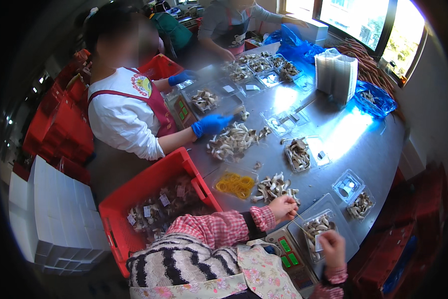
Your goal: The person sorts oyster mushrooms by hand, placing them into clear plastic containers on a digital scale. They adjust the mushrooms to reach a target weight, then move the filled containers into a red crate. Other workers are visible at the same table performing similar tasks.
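My left hand point(283, 209) is closed in a pinch on a thin yellowish rubber band point(300, 226), stretched toward a clear plastic box of mushrooms point(317, 226). The box sits on the tray of a digital scale point(289, 254) with green displays. My right hand point(334, 247) is curled at the box's right side, beside a small white label point(319, 243); what its fingertips hold is hidden. Just beyond my left hand lie loose mushrooms point(276, 188) and a clear tub of yellow rubber bands point(235, 184).
A red crate point(193, 172) of packed boxes stands at my left. Across the metal table point(333, 134), a co-worker's blue-gloved hand point(211, 125) is near a mushroom heap point(234, 142). Other mushroom boxes point(298, 154), stacked clear trays point(336, 77) and blue bags point(296, 42) stand farther off.
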Available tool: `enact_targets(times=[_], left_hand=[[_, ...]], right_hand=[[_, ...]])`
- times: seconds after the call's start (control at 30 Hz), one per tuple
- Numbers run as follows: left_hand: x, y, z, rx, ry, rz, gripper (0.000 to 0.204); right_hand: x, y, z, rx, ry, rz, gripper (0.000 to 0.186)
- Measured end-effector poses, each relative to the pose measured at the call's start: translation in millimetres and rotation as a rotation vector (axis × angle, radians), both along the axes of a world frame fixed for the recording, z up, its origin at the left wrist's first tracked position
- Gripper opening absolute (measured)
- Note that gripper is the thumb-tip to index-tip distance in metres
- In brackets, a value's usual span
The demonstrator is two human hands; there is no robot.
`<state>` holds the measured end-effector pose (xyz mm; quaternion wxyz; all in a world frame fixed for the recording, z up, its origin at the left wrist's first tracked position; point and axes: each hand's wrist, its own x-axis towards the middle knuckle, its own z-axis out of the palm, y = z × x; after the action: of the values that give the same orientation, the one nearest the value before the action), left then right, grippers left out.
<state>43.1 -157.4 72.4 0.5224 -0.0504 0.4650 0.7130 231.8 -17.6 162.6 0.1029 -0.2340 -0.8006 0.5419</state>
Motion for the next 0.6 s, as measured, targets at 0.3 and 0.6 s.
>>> enact_targets(times=[0.3,0.6], left_hand=[[46.2,43.3,-45.0,-0.211,-0.437,-0.457,0.042],[-10.7,58.1,-17.8,-0.077,-0.303,-0.626,0.044]], right_hand=[[-38.0,106.1,-59.6,0.423,-0.304,-0.046,0.016],[-36.4,119.7,-57.8,0.345,-0.09,-0.176,0.011]])
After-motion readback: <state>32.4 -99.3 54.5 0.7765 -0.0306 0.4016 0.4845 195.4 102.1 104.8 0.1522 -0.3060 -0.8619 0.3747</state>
